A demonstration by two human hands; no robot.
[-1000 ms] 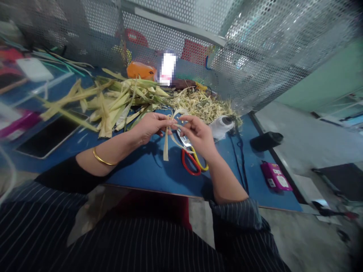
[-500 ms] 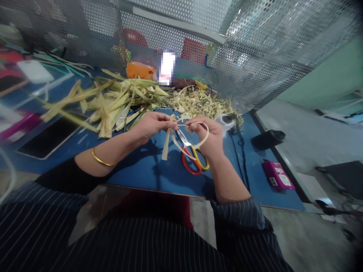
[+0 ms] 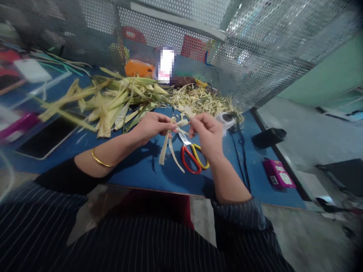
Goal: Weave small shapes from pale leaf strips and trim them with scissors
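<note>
Between finger and thumb, my left hand (image 3: 153, 127) pinches a small crossing of pale dried leaf strips (image 3: 163, 151). Two ends dangle below it, one broad and one narrow and curved. My right hand (image 3: 209, 134) is closed on another strip of the same piece, and a short flat end (image 3: 188, 111) stands up past its fingertips. Just under the hands lie scissors (image 3: 186, 142) with one red and one yellow handle. Their blade tips are partly hidden by the strips and fingers.
Dried leaves (image 3: 104, 102) are heaped at the back left, beside a pile of shredded scraps (image 3: 201, 100). A lit phone (image 3: 166, 64) stands behind, against a perforated metal screen (image 3: 176, 28). A dark tablet or phone (image 3: 51, 138) lies left; a purple packet (image 3: 279, 173) lies right.
The large loop near my right hand has opened out, and its narrow end now hangs down. My right fingers have shifted their hold, with a strip end now pointing up.
</note>
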